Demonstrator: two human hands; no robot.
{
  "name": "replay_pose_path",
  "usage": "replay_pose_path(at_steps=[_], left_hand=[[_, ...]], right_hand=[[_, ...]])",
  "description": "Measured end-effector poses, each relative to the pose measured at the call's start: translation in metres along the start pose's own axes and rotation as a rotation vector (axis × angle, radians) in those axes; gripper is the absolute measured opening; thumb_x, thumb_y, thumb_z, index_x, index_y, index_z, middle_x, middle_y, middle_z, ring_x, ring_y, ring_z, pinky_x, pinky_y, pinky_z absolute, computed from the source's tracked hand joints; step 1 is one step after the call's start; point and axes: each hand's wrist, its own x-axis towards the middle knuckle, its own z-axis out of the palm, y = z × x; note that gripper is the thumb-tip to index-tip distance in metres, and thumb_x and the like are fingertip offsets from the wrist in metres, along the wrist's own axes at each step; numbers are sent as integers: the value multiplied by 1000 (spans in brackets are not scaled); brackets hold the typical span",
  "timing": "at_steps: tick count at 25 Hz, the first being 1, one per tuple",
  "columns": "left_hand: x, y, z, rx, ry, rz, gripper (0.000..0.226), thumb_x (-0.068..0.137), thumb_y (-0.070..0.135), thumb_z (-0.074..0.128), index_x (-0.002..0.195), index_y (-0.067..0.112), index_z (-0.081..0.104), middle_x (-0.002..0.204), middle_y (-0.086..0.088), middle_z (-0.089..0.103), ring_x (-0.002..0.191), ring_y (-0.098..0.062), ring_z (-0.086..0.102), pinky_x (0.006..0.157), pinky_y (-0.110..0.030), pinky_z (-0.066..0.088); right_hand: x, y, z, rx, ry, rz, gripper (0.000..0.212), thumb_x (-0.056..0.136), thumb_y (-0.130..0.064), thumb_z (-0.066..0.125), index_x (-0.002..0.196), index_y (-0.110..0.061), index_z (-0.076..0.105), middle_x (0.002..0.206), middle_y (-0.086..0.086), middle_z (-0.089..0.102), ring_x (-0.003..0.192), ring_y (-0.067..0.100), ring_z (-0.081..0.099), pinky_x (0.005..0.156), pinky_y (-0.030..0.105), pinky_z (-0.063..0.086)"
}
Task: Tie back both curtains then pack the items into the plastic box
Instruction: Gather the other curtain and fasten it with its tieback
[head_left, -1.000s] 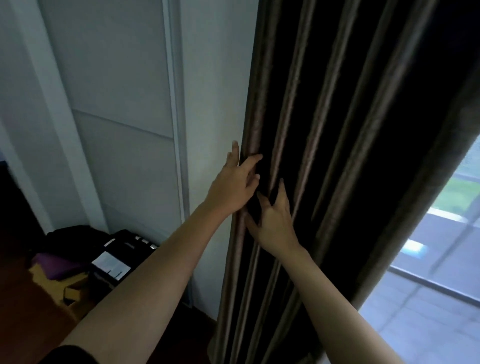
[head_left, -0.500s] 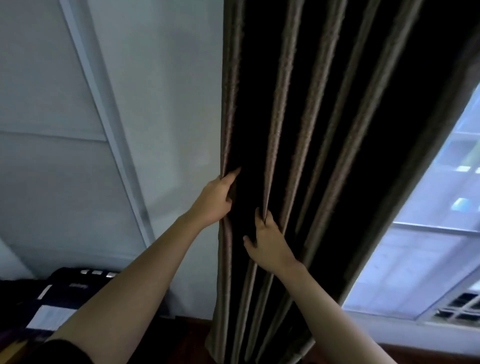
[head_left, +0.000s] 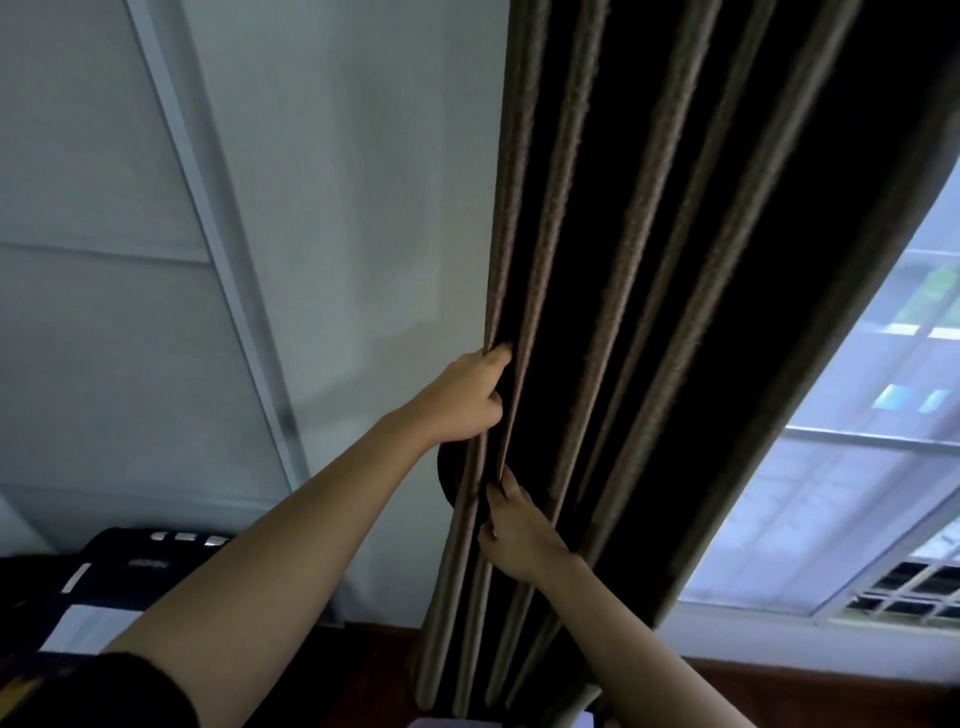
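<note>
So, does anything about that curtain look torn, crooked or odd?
Nothing stands out. The curtain hangs in straight, even folds with no tear visible. The left hand and right hand each grip folds near its left edge. A dark rounded shape peeks out behind that edge; too dim to identify.

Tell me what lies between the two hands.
Only curtain fabric: one brown pleat runs from the left hand down to the right hand, seen in the head view.

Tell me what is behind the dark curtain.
A dark rounded shape peeks out past the left edge of the dark pleated fabric curtain, below the left hand; what it is cannot be told. The glass window shows past its right edge. Folds cover the rest.
</note>
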Motion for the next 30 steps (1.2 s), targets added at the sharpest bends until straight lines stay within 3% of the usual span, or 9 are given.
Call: replay_pose_path(at_steps=[3,6,9,11,12,16,21,25,30], left_hand=[[0,4,4,-16,22,-36,42,87,18,54,126,9,44,87,1,54,69,-16,57,56,-22,43],[2,9,14,107,157,-62,41,88,30,58,119,4,50,99,-10,61,84,-25,62,72,-33,52],[4,9,18,230,221,-101,25,88,13,51,108,-2,50,98,-20,59,86,-36,60,71,-36,48],[4,8,17,239,224,-94,21,88,7,50,107,-3,49,99,-22,58,86,-37,60,70,-36,45],[4,8,16,238,220,-80,21,88,6,49,106,-3,49,100,-23,58,87,-38,60,69,-34,44],[4,10,17,215,165,-43,18,89,6,48,105,-1,49,98,-20,56,87,-34,59,69,-29,39],[7,14,21,195,145,-24,8,91,6,45,88,12,40,80,-3,43,72,-23,53,63,-28,37],[12,22,26,190,127,-4,17,90,3,44,85,16,33,73,3,39,66,-17,47,62,-28,36],[17,31,31,147,95,-12,6,88,11,47,87,10,41,73,5,41,65,-17,51,62,-31,38]], right_hand=[[0,-2,-2,-77,-30,-4,65,93,-22,46,149,-12,15,159,7,-3,138,30,25,112,35,31],[-10,-4,-8,-107,-53,-29,60,91,-22,48,146,-10,27,158,10,8,142,33,18,115,36,25],[-23,-3,-27,-67,532,-91,38,80,-17,58,118,-14,61,152,17,26,141,33,22,115,43,26],[-25,-1,-57,34,921,-51,38,75,-14,63,114,-16,61,149,22,25,140,33,22,114,42,25],[-21,1,-74,56,947,-36,43,76,-14,64,119,-15,59,150,24,21,141,33,20,114,39,23],[8,16,-105,82,547,-29,59,84,-19,60,139,-9,42,149,19,28,135,32,35,114,30,28],[-10,37,-32,2,177,-90,64,87,-15,50,146,-8,27,155,11,18,137,28,33,113,25,27],[-11,41,-9,-48,96,-104,51,88,-21,44,137,-5,40,154,10,19,127,32,41,105,34,41],[-7,43,-7,-59,91,-93,57,84,-31,33,133,-5,47,151,12,28,123,34,44,104,36,40]])
